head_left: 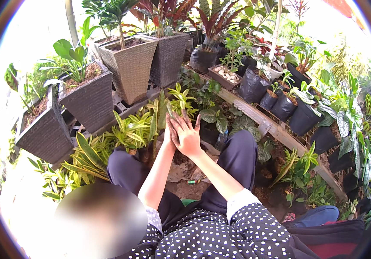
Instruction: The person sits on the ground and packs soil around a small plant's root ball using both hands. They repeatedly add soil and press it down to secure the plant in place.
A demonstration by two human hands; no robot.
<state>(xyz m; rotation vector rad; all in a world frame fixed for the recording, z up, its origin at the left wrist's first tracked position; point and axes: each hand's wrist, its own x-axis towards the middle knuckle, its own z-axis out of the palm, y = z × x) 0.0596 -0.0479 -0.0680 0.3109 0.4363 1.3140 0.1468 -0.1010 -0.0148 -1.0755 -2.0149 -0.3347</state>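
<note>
My left hand [168,134] and my right hand [187,137] are pressed palm to palm above the gap between my knees. Their fingers stretch out forward, and dark soil stains them. Nothing shows between the palms, though the inner sides are hidden. Just past the fingertips stands a yellow-green leafy plant [181,99]. Close to the left hand rises a tall upright striped leaf [152,126]. Below my wrists lies a pale, soil-smeared sheet [185,172], partly covered by my forearms. A small green scrap [191,182] rests on the ground near it.
Tall woven-textured planters [127,71] line the far left. A metal rail [276,131] runs diagonally on the right, with black bagged plants [284,107] behind it. A square pot with white pebbles [225,77] stands far off. Someone's blue-clothed leg [317,216] is at lower right.
</note>
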